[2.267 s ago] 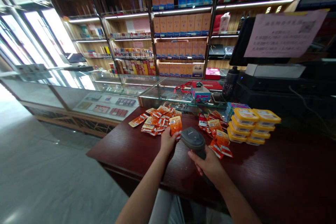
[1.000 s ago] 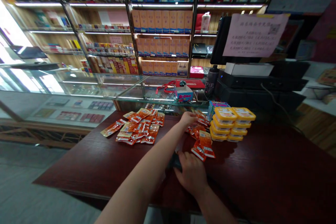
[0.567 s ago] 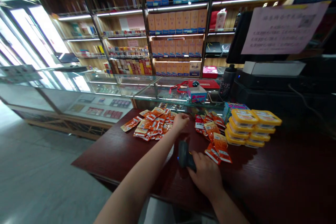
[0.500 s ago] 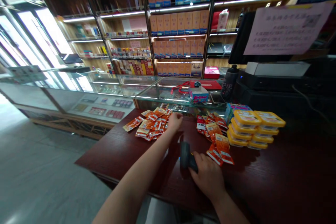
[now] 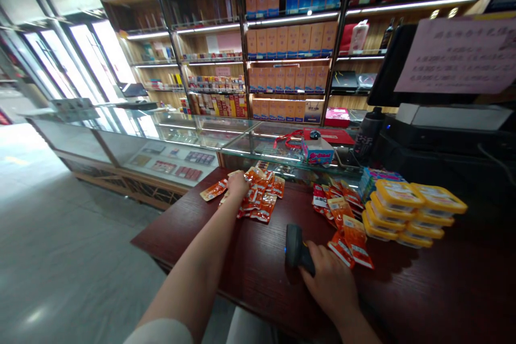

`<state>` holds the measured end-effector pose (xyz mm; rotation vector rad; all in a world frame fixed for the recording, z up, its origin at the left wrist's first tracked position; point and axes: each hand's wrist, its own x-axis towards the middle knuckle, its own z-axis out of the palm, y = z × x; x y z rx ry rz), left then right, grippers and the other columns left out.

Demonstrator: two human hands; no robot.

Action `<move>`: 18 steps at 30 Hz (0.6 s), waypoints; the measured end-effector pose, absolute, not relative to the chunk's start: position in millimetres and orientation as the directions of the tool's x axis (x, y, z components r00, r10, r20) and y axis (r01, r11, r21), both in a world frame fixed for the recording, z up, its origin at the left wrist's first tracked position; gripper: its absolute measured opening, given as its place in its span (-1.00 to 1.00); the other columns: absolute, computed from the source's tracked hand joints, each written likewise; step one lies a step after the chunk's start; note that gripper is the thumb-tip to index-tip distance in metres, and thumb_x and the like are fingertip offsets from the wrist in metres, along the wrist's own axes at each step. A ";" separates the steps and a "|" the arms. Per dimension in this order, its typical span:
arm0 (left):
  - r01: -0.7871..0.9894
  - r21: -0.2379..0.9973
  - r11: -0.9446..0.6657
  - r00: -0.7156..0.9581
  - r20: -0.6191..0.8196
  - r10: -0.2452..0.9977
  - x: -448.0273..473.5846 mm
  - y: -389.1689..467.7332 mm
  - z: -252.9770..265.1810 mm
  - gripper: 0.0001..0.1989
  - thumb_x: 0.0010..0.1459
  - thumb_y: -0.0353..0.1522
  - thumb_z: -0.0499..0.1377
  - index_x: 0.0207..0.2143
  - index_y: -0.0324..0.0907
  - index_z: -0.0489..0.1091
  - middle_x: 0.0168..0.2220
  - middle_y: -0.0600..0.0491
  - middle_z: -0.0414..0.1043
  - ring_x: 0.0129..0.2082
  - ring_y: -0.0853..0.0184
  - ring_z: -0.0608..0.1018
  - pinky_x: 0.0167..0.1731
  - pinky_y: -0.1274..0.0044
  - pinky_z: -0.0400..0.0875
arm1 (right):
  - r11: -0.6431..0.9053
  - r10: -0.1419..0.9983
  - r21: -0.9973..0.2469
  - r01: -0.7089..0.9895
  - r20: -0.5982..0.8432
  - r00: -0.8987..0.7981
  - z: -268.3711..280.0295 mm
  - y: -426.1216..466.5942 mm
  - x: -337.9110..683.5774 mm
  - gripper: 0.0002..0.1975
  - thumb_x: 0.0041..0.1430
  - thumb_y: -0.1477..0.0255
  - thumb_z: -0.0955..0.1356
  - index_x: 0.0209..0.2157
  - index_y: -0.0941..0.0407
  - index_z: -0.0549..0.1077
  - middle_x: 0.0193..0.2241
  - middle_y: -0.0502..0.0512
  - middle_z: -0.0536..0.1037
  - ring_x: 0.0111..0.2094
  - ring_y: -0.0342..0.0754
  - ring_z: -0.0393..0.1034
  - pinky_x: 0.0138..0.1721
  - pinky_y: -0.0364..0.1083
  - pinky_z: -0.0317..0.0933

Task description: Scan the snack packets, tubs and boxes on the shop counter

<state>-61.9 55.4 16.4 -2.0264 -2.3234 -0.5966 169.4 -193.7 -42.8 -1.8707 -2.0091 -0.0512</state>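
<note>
My left hand [image 5: 238, 185] reaches over the left side of a pile of orange snack packets [image 5: 262, 205]. Its fingers curl down among the packets, and whatever is in them, if anything, is hidden. One packet [image 5: 214, 190] lies at the pile's left edge. My right hand [image 5: 331, 278] is closed around the handle of a dark barcode scanner [image 5: 294, 247], whose head points left above the wooden counter. Beyond that hand lies a second group of orange and red packets [image 5: 342, 212].
Yellow-lidded tubs [image 5: 399, 196] stand stacked at the right, beside colourful boxes [image 5: 374, 180]. A dark bottle [image 5: 368, 131] and a monitor [image 5: 391, 72] rise behind them. A glass display case [image 5: 189, 129] borders the dark wooden counter [image 5: 181, 231], with a small open box [image 5: 318, 153] on its top.
My left hand has moved left, from the right edge of the packet pile onto its left part. The right hand still holds the scanner. The view has shifted left.
</note>
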 end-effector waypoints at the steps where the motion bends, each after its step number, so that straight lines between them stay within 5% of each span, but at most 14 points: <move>1: 0.954 0.287 0.089 -0.169 0.267 0.949 -61.5 56.2 18.0 -0.62 0.00 -0.36 0.21 -0.08 -0.26 0.39 -0.06 -0.24 0.40 0.00 0.03 0.41 -0.05 0.36 0.27 | 0.105 0.952 -0.234 0.966 0.306 -0.029 -42.9 -193.6 169.5 -0.70 0.13 0.42 0.33 -0.07 0.08 0.37 -0.26 0.15 0.53 -0.19 0.08 0.42 -0.16 -0.01 0.18; 8: 0.864 0.503 0.022 -0.182 0.270 0.946 -55.7 44.8 32.1 -0.71 -0.06 -0.44 0.20 -0.20 -0.22 0.46 -0.17 -0.15 0.47 -0.17 0.12 0.53 -0.20 0.42 0.36 | 0.093 0.954 -0.223 0.970 0.300 -0.022 -41.3 -194.3 169.0 -0.69 0.13 0.41 0.33 -0.05 0.09 0.37 -0.28 0.14 0.52 -0.20 0.08 0.42 -0.16 -0.01 0.16; 12: 0.384 0.898 -0.215 -0.162 0.295 0.942 -39.9 6.8 3.5 -0.74 -0.12 -0.36 0.27 -0.30 -0.23 0.45 -0.37 0.00 0.52 -0.31 0.22 0.55 -0.26 0.43 0.43 | 0.085 0.950 -0.223 0.971 0.312 -0.011 -43.0 -195.1 168.0 -0.66 0.12 0.41 0.34 -0.03 0.09 0.37 -0.28 0.14 0.53 -0.18 0.09 0.43 -0.16 -0.02 0.17; 15: 0.053 0.953 -0.299 -0.073 0.302 0.951 -24.0 -24.2 -29.2 -0.62 -0.17 -0.31 0.33 -0.25 -0.25 0.43 -0.30 -0.05 0.53 -0.30 0.24 0.56 -0.23 0.40 0.45 | 0.077 0.952 -0.240 0.968 0.306 0.000 -42.0 -194.5 169.0 -0.65 0.11 0.41 0.35 -0.03 0.10 0.38 -0.27 0.15 0.54 -0.18 0.09 0.44 -0.16 -0.02 0.18; 18: -0.053 0.945 -0.324 -0.054 0.321 0.945 -14.0 -41.6 -50.9 -0.60 -0.17 -0.33 0.34 -0.21 -0.24 0.41 -0.22 -0.07 0.53 -0.25 0.24 0.56 -0.14 0.35 0.44 | 0.071 0.964 -0.333 0.940 0.266 0.022 -35.5 -192.1 173.2 -0.64 0.11 0.38 0.34 -0.02 0.08 0.38 -0.23 0.14 0.56 -0.17 0.08 0.45 -0.14 -0.02 0.20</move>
